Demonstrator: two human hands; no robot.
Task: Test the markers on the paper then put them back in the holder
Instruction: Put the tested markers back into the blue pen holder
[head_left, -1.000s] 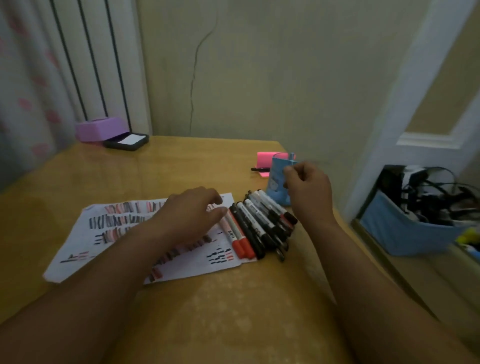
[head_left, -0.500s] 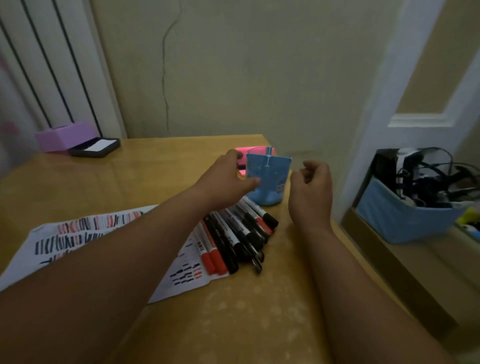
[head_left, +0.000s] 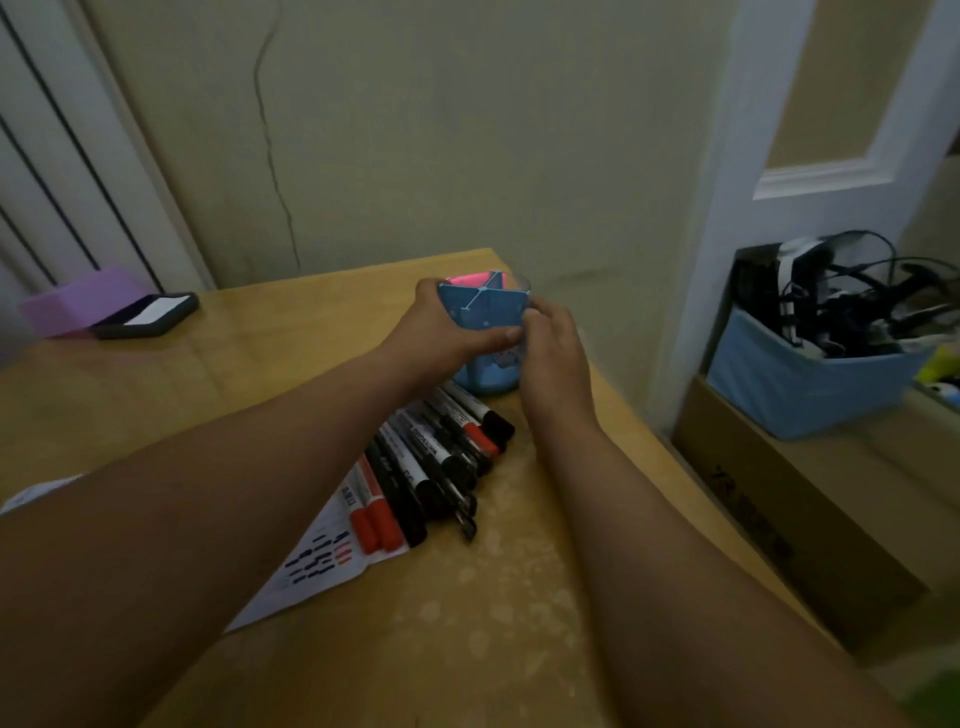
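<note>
Two grips are closing on one thing: I am bracing the blue holder (head_left: 488, 317) where it is standing near the far right corner of the worktop (head_left: 156, 395), just beyond the row of markers (head_left: 441, 457). My left grip (head_left: 439, 335) is wrapping the holder from its left side, the thumb lying across the front wall and the other fingers going round the back out of sight, so that grip is clasping the holder. My right grip (head_left: 553, 356) is coming in from the right with its fingers curled at the upper edge. The blur there is too heavy for me to say whether they are pinching the rim or only leaning on it. I am taking it from both sides, I judge, because a light cup with dividers inside would tip or slide once markers start going in, and two grips let me steady or turn it so that a free compartment faces me. The markers are lying capped, side by side and touching, partly on the corner of the paper (head_left: 322, 571) and partly on the bare worktop, caps pointing toward me, two red ones at the left end and mostly black to the right. None is standing up out of the holder. The paper is carrying short red and black strokes, so the testing looks done to me. Both forearms are reaching forward, the left crossing over the paper, and both wrists are sitting low.
</note>
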